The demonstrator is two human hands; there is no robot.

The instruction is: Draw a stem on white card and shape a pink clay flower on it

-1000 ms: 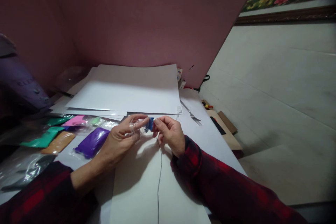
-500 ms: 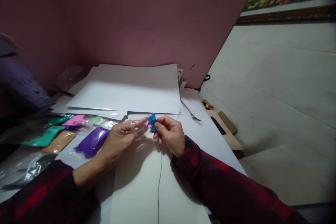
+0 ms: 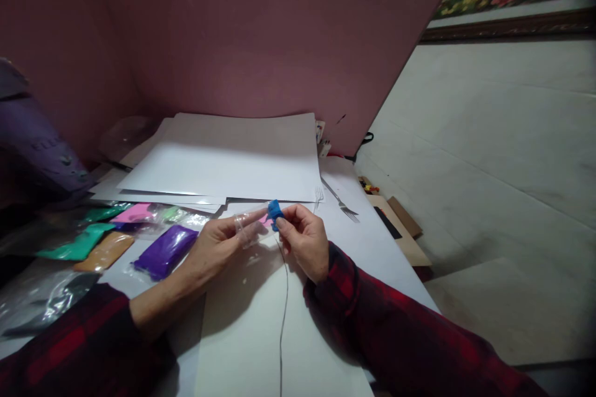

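Pinching the small blue lump [image 3: 275,213] between the fingertips of your right hand [image 3: 302,240], keep the squeeze light so the soft, dough-like piece holds its shape. A thin dark wire [image 3: 283,316] runs down from it over the white sheet. Your left hand [image 3: 218,247] grips a crinkly clear wrapper [image 3: 246,227] just beside it. Farther left lie glossy packets, one purple [image 3: 164,251]. Beyond, smooth white sheets [image 3: 223,158] are stacked on the table, with a metal fork [image 3: 339,200] to the right.

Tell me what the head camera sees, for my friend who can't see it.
Two hands meet over white paper: the right hand pinches a small blue lump, the left hand a clear wrapper. Colourful packets lie left, a fork right.
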